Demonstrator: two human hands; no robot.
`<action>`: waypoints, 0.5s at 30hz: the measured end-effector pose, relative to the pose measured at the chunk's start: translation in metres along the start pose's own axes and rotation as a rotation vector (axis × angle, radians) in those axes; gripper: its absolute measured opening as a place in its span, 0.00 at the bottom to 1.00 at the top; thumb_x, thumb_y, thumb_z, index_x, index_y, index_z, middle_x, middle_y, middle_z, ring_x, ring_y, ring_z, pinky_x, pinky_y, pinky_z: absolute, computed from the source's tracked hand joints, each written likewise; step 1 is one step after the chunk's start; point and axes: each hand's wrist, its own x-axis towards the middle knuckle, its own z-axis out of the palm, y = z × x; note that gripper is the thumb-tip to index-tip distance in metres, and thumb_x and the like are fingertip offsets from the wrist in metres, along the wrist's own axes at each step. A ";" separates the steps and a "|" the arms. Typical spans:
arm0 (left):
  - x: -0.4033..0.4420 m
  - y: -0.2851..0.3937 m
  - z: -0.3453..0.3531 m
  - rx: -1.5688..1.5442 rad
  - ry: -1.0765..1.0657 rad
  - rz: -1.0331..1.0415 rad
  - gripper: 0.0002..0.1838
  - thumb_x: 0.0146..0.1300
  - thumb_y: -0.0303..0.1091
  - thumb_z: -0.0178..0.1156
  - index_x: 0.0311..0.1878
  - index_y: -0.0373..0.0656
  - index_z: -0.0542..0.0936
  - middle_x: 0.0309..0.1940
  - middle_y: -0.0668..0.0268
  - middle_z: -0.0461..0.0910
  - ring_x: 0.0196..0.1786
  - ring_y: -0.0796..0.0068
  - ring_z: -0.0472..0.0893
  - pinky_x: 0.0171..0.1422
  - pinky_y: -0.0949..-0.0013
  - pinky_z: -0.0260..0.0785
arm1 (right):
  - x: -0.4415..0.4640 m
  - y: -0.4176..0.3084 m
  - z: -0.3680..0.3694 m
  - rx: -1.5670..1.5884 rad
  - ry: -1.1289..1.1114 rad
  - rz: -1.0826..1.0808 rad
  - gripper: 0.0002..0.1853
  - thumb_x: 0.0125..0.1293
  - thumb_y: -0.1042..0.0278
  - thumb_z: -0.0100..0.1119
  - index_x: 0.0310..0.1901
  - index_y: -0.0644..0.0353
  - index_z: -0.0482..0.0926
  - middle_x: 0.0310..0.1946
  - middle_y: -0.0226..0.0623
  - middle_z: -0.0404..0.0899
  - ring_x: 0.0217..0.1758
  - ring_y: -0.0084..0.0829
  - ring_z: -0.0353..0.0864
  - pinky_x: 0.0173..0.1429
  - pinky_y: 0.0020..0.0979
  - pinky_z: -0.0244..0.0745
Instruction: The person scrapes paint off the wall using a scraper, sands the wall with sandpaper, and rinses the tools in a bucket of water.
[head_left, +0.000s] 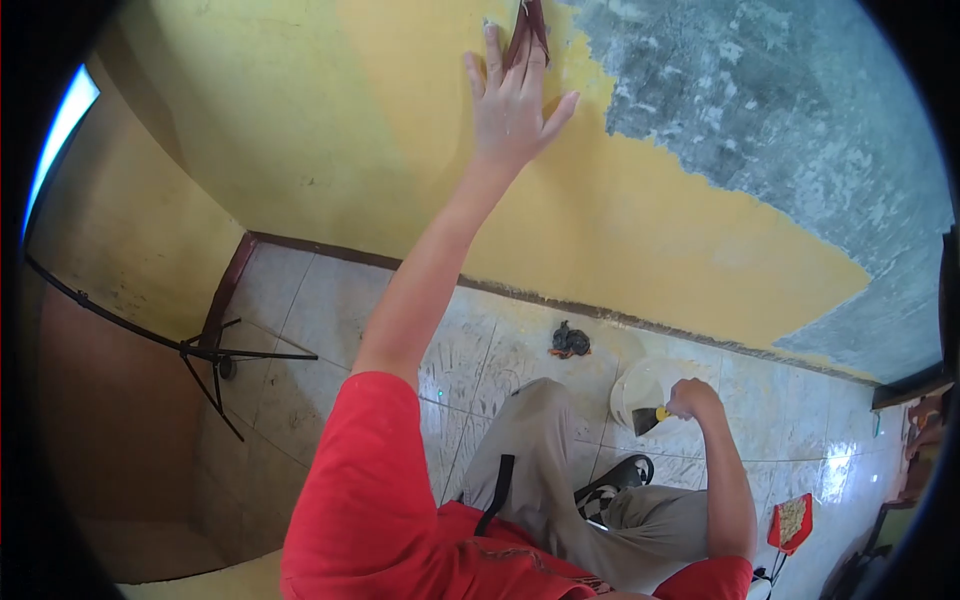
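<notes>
My left hand (pixel 508 115) is raised to the yellow wall (pixel 400 150), palm toward it and fingers spread. A folded dark red-brown sheet that looks like sandpaper (pixel 527 35) is tucked around its middle fingers. Low on the right, my right hand (pixel 692 398) is closed round the yellow handle of a putty knife (pixel 648 420). Its dark blade points left over a whitish bucket (pixel 622 390) on the floor. What the bucket holds is hard to make out. Beside the yellow paint, a rough grey patch (pixel 740 110) with a ragged edge covers the wall's upper right.
A dark crumpled bundle (pixel 570 341) lies on the smudged tile floor (pixel 465 350) near the wall's foot. A black tripod stand (pixel 215 355) is at left. A red dustpan (pixel 791 523) with pale debris sits at lower right. My bent legs (pixel 530 440) are close to the bucket.
</notes>
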 end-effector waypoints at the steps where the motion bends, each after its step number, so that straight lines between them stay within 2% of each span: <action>1: 0.001 0.003 -0.006 0.000 0.004 0.009 0.43 0.62 0.54 0.55 0.69 0.29 0.57 0.68 0.46 0.61 0.75 0.39 0.47 0.74 0.37 0.37 | -0.002 0.001 -0.002 -0.012 -0.050 0.018 0.17 0.48 0.62 0.58 0.38 0.64 0.84 0.40 0.52 0.83 0.46 0.47 0.83 0.51 0.39 0.78; 2: 0.007 0.004 -0.006 0.003 -0.005 0.005 0.43 0.62 0.54 0.55 0.69 0.29 0.57 0.68 0.46 0.61 0.75 0.39 0.47 0.74 0.37 0.37 | -0.006 0.002 -0.001 -0.016 -0.058 0.014 0.17 0.48 0.62 0.58 0.38 0.64 0.84 0.40 0.52 0.83 0.46 0.47 0.83 0.51 0.39 0.78; 4: 0.042 0.007 -0.003 -0.098 0.109 -0.010 0.42 0.62 0.53 0.55 0.68 0.29 0.59 0.67 0.46 0.63 0.75 0.39 0.48 0.74 0.38 0.38 | -0.021 -0.008 -0.017 -0.035 0.051 0.041 0.17 0.48 0.63 0.58 0.38 0.64 0.84 0.39 0.52 0.83 0.45 0.46 0.83 0.50 0.39 0.78; 6: 0.042 0.010 0.010 -0.165 0.072 -0.050 0.41 0.62 0.53 0.55 0.67 0.29 0.61 0.66 0.47 0.65 0.74 0.40 0.50 0.74 0.39 0.39 | -0.021 -0.013 -0.022 -0.032 0.071 0.057 0.17 0.48 0.63 0.58 0.38 0.64 0.84 0.39 0.52 0.83 0.45 0.46 0.83 0.50 0.39 0.78; 8: 0.017 0.010 0.016 -0.126 0.133 -0.039 0.48 0.59 0.61 0.53 0.72 0.34 0.54 0.72 0.54 0.58 0.76 0.41 0.45 0.70 0.30 0.34 | -0.019 -0.011 -0.020 -0.035 0.110 0.062 0.17 0.48 0.63 0.59 0.38 0.64 0.84 0.39 0.52 0.83 0.45 0.46 0.83 0.50 0.39 0.78; 10: 0.000 0.010 0.014 -0.070 0.084 -0.036 0.47 0.60 0.61 0.52 0.71 0.34 0.55 0.71 0.54 0.58 0.76 0.42 0.45 0.71 0.31 0.34 | -0.011 -0.003 -0.006 0.042 0.187 0.046 0.09 0.40 0.67 0.56 0.21 0.59 0.84 0.24 0.44 0.83 0.32 0.41 0.85 0.39 0.36 0.79; 11: -0.003 0.011 0.017 -0.018 0.026 -0.047 0.46 0.60 0.60 0.52 0.71 0.34 0.56 0.71 0.55 0.58 0.76 0.42 0.45 0.71 0.32 0.35 | -0.011 0.001 -0.008 0.046 0.198 0.053 0.09 0.40 0.67 0.56 0.21 0.59 0.84 0.24 0.44 0.83 0.32 0.41 0.85 0.39 0.36 0.79; 12: 0.011 0.015 0.013 -0.024 0.027 -0.050 0.46 0.60 0.60 0.52 0.71 0.34 0.56 0.71 0.55 0.58 0.76 0.42 0.45 0.71 0.32 0.35 | -0.016 0.002 -0.009 0.037 0.140 0.061 0.12 0.44 0.65 0.58 0.29 0.62 0.84 0.31 0.48 0.83 0.38 0.43 0.84 0.44 0.37 0.79; 13: 0.036 0.016 0.004 -0.050 0.086 -0.055 0.43 0.61 0.56 0.54 0.69 0.31 0.58 0.68 0.50 0.63 0.74 0.41 0.48 0.73 0.36 0.38 | -0.018 0.000 -0.011 0.026 0.081 0.063 0.17 0.48 0.63 0.59 0.38 0.64 0.84 0.38 0.52 0.83 0.44 0.46 0.84 0.49 0.39 0.79; 14: 0.056 0.017 -0.002 -0.073 0.147 -0.055 0.40 0.62 0.52 0.56 0.67 0.29 0.61 0.64 0.46 0.67 0.73 0.40 0.52 0.74 0.40 0.41 | -0.018 -0.003 -0.016 0.028 0.082 0.060 0.17 0.48 0.63 0.59 0.38 0.64 0.84 0.38 0.52 0.83 0.44 0.46 0.84 0.49 0.39 0.79; 15: 0.061 0.021 -0.003 -0.011 0.141 -0.056 0.41 0.62 0.53 0.56 0.67 0.29 0.61 0.64 0.47 0.67 0.73 0.40 0.51 0.74 0.40 0.41 | -0.022 -0.007 -0.017 0.012 0.096 0.061 0.17 0.48 0.63 0.59 0.37 0.64 0.84 0.38 0.51 0.83 0.44 0.45 0.84 0.49 0.38 0.79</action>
